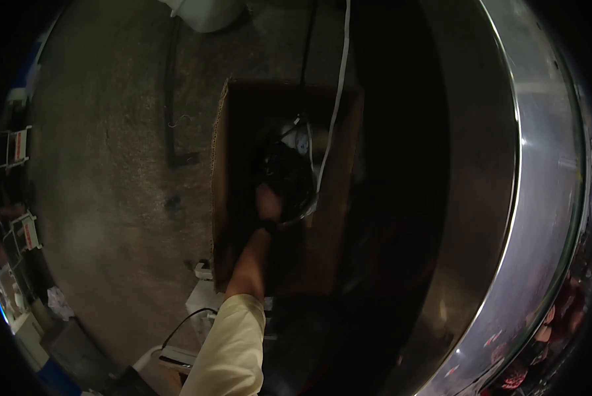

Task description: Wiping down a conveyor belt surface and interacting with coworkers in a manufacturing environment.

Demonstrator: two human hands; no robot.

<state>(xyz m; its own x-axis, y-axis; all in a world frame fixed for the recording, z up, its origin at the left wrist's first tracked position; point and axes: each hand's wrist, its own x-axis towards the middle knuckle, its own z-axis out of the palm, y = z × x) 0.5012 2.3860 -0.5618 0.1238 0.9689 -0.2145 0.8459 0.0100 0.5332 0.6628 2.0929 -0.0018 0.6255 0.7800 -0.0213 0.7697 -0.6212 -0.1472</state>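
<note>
My left arm, in a pale yellow sleeve, reaches down into a deep cardboard box (220, 135) on the floor. A dark band circles the wrist. My left hand (268, 202) is at a dark, crinkled bundle that looks like a black plastic bag (286, 168). Its fingers are lost in shadow, so its grip cannot be made out. Beside the bundle lies a whitish item with a blue mark (302, 142), too dim to name. My right hand is not in view.
A white cord (339, 99) and a black cord (305, 66) hang down into the box. A shiny metal counter (533, 178) curves along the right. White containers (200, 297) stand near my sleeve. A white tub (210, 13) is at the top, and several items line the left rim.
</note>
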